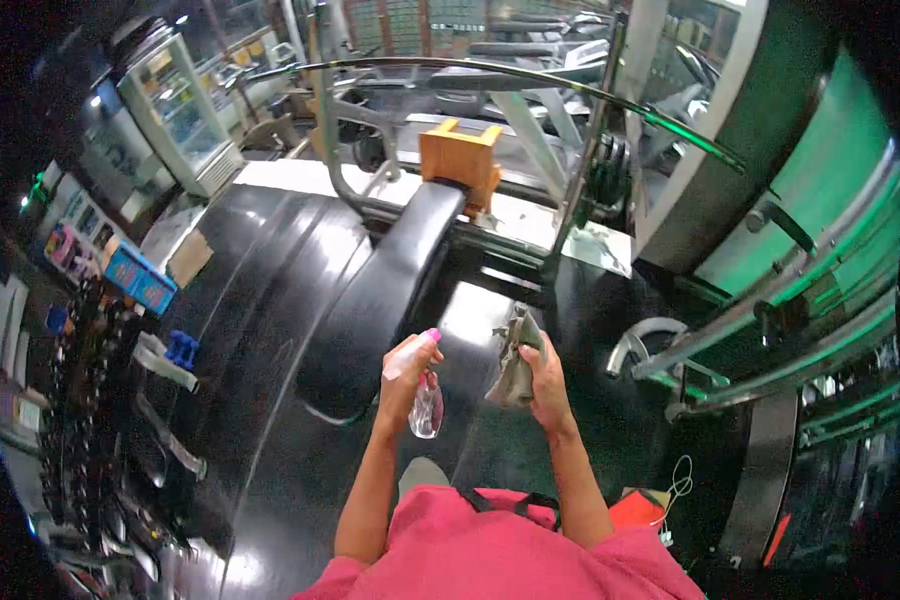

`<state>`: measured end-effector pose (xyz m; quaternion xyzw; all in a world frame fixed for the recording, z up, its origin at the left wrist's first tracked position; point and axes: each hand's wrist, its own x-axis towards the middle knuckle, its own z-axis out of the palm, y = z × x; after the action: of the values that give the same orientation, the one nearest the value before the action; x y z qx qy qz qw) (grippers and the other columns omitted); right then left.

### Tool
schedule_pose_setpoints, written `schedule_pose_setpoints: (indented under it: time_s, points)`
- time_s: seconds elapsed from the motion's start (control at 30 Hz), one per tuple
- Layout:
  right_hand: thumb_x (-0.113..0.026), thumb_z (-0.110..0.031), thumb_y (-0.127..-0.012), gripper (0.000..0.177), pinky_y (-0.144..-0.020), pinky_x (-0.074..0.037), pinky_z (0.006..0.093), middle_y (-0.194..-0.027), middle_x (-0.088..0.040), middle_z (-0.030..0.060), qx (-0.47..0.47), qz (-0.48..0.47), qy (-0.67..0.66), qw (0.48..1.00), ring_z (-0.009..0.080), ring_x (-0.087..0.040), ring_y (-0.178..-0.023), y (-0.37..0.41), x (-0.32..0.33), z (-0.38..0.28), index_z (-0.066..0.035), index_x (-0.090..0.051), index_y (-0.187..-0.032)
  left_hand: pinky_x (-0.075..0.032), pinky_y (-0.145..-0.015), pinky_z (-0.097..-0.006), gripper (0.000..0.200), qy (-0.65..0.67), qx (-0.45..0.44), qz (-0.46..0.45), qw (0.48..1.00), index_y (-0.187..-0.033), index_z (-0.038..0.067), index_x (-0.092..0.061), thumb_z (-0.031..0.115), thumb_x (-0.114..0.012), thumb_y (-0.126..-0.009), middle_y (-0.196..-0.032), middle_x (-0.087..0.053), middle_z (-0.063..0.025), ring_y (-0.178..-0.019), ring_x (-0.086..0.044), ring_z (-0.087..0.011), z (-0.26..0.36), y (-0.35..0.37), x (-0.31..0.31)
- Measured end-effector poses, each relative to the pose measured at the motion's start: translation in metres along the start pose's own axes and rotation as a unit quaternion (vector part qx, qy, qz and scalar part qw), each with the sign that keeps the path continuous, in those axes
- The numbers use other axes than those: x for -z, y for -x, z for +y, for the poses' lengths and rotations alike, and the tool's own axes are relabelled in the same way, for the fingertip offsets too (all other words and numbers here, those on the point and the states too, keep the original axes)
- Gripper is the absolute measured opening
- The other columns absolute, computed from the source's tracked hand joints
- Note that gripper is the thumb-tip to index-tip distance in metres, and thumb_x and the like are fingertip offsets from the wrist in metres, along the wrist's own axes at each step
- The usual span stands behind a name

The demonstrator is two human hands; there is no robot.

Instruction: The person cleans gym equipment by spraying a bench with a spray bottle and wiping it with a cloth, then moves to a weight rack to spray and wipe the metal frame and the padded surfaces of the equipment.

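Observation:
My left hand (pixel 402 385) is wrapped round the neck of a clear spray bottle (pixel 426 412) with a pink nozzle tip and whitish head. The bottle hangs upright below my fingers, liquid seeming to show inside. In my right hand (pixel 546 385) is a crumpled grey-brown cloth (pixel 513 372), pinched between thumb and fingers. Both hands are held apart in front of my body, above the dark floor. Just beyond the left hand lies a black padded bench (pixel 370 310); neither hand touches it.
An orange stool (pixel 460 160) stands at the bench's far end, under a long barbell (pixel 450 64) on a rack. Machine frames (pixel 770 320) line the right. On the left are dumbbells (pixel 88 400), blue dumbbells (pixel 181 349) and a glass-door fridge (pixel 178 105).

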<state>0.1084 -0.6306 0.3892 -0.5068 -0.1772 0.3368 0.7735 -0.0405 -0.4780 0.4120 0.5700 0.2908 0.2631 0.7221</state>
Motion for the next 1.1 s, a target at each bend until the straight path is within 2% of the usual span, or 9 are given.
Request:
schedule_pose_setpoints:
  time_s: [0.33, 0.4, 0.5, 0.67, 0.73, 0.87, 0.9, 0.93, 1.1]
  points:
    - [-0.057, -0.021, -0.092, 0.033, -0.077, -0.047, 0.023, -0.099, -0.058, 0.0015, 0.066, 0.092, 0.013, 0.993, 0.0079, -0.056, -0.084, -0.068, 0.052, -0.021, -0.005, -0.052, -0.12, -0.041, -0.051, -0.0233, 0.023, -0.064, -0.061, -0.111, 0.99, -0.089, 0.005, -0.064, 0.027, -0.059, -0.093, -0.074, -0.06, -0.0017, -0.054, -0.053, -0.0071, 0.007, -0.109, -0.074]
    - [-0.058, -0.022, -0.091, 0.035, -0.08, -0.046, 0.0233, -0.1, -0.057, 0.0014, 0.079, 0.111, 0.03, 0.99, 0.0081, -0.055, -0.087, -0.092, 0.062, -0.026, -0.004, -0.051, -0.121, -0.041, -0.051, -0.0238, 0.025, -0.04, -0.035, -0.132, 0.99, -0.089, 0.003, -0.064, 0.027, -0.059, -0.093, -0.074, -0.06, -0.0021, -0.053, -0.053, -0.0077, 0.003, -0.144, -0.086]
    - [-0.058, -0.022, -0.091, 0.036, -0.082, -0.045, 0.0237, -0.101, -0.057, 0.0011, 0.12, 0.144, 0.061, 0.98, 0.0085, -0.054, -0.089, -0.131, 0.072, -0.042, -0.004, -0.051, -0.121, -0.042, -0.051, -0.0262, 0.036, -0.105, -0.065, -0.18, 0.976, -0.099, 0.001, -0.065, 0.036, -0.055, -0.095, -0.078, -0.06, -0.0054, -0.053, -0.057, -0.0116, 0.014, -0.197, -0.106]
    - [-0.058, -0.022, -0.092, 0.036, -0.082, -0.045, 0.024, -0.101, -0.056, 0.0008, 0.131, 0.152, 0.09, 0.976, 0.0079, -0.053, -0.089, -0.198, 0.072, -0.084, -0.003, -0.05, -0.122, -0.044, -0.049, -0.0233, 0.023, -0.029, -0.083, -0.218, 0.972, -0.089, 0.002, -0.063, 0.025, -0.059, -0.094, -0.075, -0.061, -0.0021, -0.053, -0.053, -0.0072, 0.04, -0.275, -0.134]
    - [-0.055, -0.023, -0.092, 0.034, -0.077, -0.05, 0.0259, -0.098, -0.06, 0.0055, 0.168, 0.171, 0.13, 0.962, 0.012, -0.06, -0.085, -0.228, 0.077, -0.09, -0.003, -0.05, -0.119, -0.044, -0.047, -0.023, 0.024, -0.014, -0.072, -0.238, 0.968, -0.088, 0.002, -0.062, 0.025, -0.059, -0.094, -0.074, -0.06, -0.0025, -0.051, -0.054, -0.0076, 0.047, -0.306, -0.146]
    - [-0.055, -0.022, -0.092, 0.034, -0.077, -0.051, 0.0268, -0.098, -0.061, 0.0071, 0.19, 0.164, 0.161, 0.955, 0.013, -0.061, -0.085, -0.272, 0.089, -0.106, -0.003, -0.048, -0.12, -0.044, -0.047, -0.0232, 0.027, -0.005, -0.082, -0.269, 0.96, -0.092, 0.001, -0.063, 0.027, -0.06, -0.095, -0.075, -0.061, -0.0035, -0.051, -0.056, -0.0088, 0.063, -0.347, -0.163]
    - [-0.059, -0.021, -0.091, 0.036, -0.084, -0.043, 0.0243, -0.102, -0.056, 0.0009, 0.165, 0.157, 0.123, 0.966, 0.0085, -0.051, -0.092, -0.279, 0.088, -0.116, -0.003, -0.049, -0.121, -0.046, -0.047, -0.0235, 0.029, -0.014, -0.074, -0.266, 0.961, -0.097, -0.001, -0.064, 0.028, -0.061, -0.094, -0.076, -0.062, -0.0049, -0.052, -0.057, -0.0099, 0.069, -0.354, -0.168]
    - [-0.059, -0.021, -0.091, 0.036, -0.084, -0.043, 0.0243, -0.102, -0.056, 0.0009, 0.167, 0.155, 0.121, 0.966, 0.0085, -0.051, -0.092, -0.29, 0.09, -0.122, -0.003, -0.049, -0.121, -0.046, -0.047, -0.0235, 0.029, -0.016, -0.077, -0.265, 0.961, -0.097, -0.001, -0.064, 0.028, -0.061, -0.094, -0.076, -0.062, -0.0049, -0.052, -0.057, -0.0099, 0.075, -0.361, -0.174]
    - [-0.06, -0.021, -0.091, 0.039, -0.086, -0.042, 0.0253, -0.104, -0.056, 0.0021, 0.218, 0.151, 0.173, 0.948, 0.0105, -0.051, -0.094, -0.346, 0.111, -0.166, -0.002, -0.049, -0.123, -0.055, -0.051, -0.0286, 0.03, 0.041, -0.061, -0.271, 0.96, -0.1, -0.006, -0.062, 0.023, -0.06, -0.093, -0.079, -0.063, -0.009, -0.05, -0.058, -0.0127, 0.083, -0.405, -0.21]
